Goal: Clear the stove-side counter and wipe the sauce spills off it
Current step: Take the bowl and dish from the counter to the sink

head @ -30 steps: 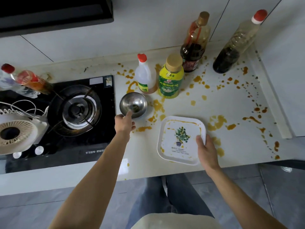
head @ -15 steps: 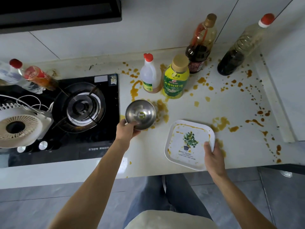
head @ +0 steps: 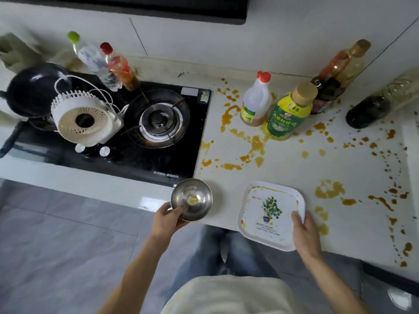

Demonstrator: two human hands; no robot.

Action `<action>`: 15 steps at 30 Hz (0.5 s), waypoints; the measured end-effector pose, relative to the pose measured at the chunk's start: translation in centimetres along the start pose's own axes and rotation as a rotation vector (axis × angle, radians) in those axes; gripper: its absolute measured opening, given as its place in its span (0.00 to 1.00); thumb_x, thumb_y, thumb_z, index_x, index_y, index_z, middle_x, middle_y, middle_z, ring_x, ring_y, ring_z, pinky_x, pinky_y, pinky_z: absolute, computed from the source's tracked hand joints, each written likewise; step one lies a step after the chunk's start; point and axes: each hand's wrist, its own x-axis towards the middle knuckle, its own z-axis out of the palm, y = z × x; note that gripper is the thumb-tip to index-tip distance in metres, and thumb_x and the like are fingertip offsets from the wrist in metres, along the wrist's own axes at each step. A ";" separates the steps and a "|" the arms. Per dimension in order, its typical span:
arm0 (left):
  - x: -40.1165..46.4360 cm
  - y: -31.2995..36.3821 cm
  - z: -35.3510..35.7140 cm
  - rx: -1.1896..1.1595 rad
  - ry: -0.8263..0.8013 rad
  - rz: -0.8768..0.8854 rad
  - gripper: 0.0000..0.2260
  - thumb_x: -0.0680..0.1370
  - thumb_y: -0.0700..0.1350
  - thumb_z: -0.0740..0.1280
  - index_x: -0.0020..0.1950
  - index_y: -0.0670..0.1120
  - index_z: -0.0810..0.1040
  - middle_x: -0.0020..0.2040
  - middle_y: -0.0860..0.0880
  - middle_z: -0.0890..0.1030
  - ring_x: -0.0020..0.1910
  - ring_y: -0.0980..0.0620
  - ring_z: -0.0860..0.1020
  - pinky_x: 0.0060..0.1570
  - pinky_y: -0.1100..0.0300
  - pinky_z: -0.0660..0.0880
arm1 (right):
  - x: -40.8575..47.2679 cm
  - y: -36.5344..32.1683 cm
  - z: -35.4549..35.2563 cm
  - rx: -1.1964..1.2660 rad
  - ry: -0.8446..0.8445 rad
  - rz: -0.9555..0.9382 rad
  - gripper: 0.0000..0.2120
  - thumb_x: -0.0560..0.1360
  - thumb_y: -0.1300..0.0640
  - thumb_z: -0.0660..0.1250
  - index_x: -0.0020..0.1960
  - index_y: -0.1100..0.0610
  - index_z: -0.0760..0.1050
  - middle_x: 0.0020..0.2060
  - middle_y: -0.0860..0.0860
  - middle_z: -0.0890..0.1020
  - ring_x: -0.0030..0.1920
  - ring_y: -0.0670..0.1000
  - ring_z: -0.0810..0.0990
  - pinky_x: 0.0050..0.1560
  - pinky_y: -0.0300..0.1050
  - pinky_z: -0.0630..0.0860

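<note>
My left hand (head: 166, 219) grips the rim of a small steel bowl (head: 192, 198) with a yellow smear inside, held at the counter's front edge. My right hand (head: 302, 232) holds the near right corner of a white square plate (head: 269, 214) printed with a potted plant; the plate overhangs the counter edge. Orange sauce spills (head: 254, 143) are spattered across the white counter (head: 294, 168). Behind them stand a white bottle with a red cap (head: 256, 100), a yellow-green bottle (head: 288, 112), a tall dark sauce bottle (head: 333, 80) and a dark bottle at the far right (head: 376, 103).
A black gas stove (head: 156, 118) lies left of the counter, with a white fan (head: 84, 120) and a dark pan (head: 34, 89) on it. Two plastic bottles (head: 106, 64) lean behind the stove. Grey floor tiles lie below the counter edge.
My left hand has lifted the steel bowl off the counter and drawn it back to the front edge. My right hand has pulled the plate nearer, and the view has swung left.
</note>
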 end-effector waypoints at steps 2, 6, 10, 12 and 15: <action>-1.2 -1.2 -1.0 -0.085 0.052 0.007 0.11 0.80 0.34 0.71 0.61 0.35 0.80 0.55 0.33 0.86 0.48 0.40 0.87 0.41 0.58 0.86 | 0.6 -0.4 -0.1 -0.056 -0.063 -0.041 0.14 0.84 0.49 0.59 0.65 0.54 0.74 0.60 0.54 0.81 0.61 0.57 0.79 0.62 0.54 0.74; -4.3 -4.6 -3.4 -0.223 0.149 0.008 0.10 0.81 0.32 0.67 0.62 0.36 0.80 0.54 0.36 0.86 0.51 0.40 0.86 0.43 0.58 0.87 | 1.6 -1.6 0.2 -0.187 -0.166 -0.146 0.15 0.84 0.50 0.60 0.64 0.57 0.75 0.59 0.55 0.81 0.61 0.59 0.79 0.59 0.52 0.72; -7.5 -9.7 -5.7 -0.321 0.305 -0.025 0.09 0.80 0.32 0.66 0.58 0.38 0.82 0.48 0.42 0.86 0.44 0.47 0.86 0.39 0.61 0.85 | 1.7 -3.4 2.0 -0.294 -0.291 -0.250 0.15 0.84 0.51 0.61 0.64 0.59 0.76 0.59 0.57 0.82 0.59 0.58 0.80 0.57 0.50 0.72; -9.0 -12.9 -7.1 -0.370 0.376 -0.057 0.10 0.79 0.33 0.67 0.58 0.39 0.82 0.49 0.42 0.86 0.44 0.47 0.86 0.39 0.61 0.85 | 1.1 -4.5 3.6 -0.372 -0.351 -0.312 0.16 0.84 0.50 0.61 0.64 0.58 0.77 0.58 0.57 0.83 0.58 0.59 0.80 0.55 0.50 0.73; -11.1 -18.3 -9.3 -0.462 0.483 -0.135 0.09 0.79 0.33 0.67 0.58 0.39 0.82 0.49 0.41 0.85 0.43 0.46 0.85 0.38 0.61 0.84 | -0.5 -6.2 6.9 -0.449 -0.462 -0.411 0.16 0.84 0.51 0.60 0.65 0.59 0.77 0.57 0.56 0.83 0.56 0.58 0.81 0.56 0.51 0.76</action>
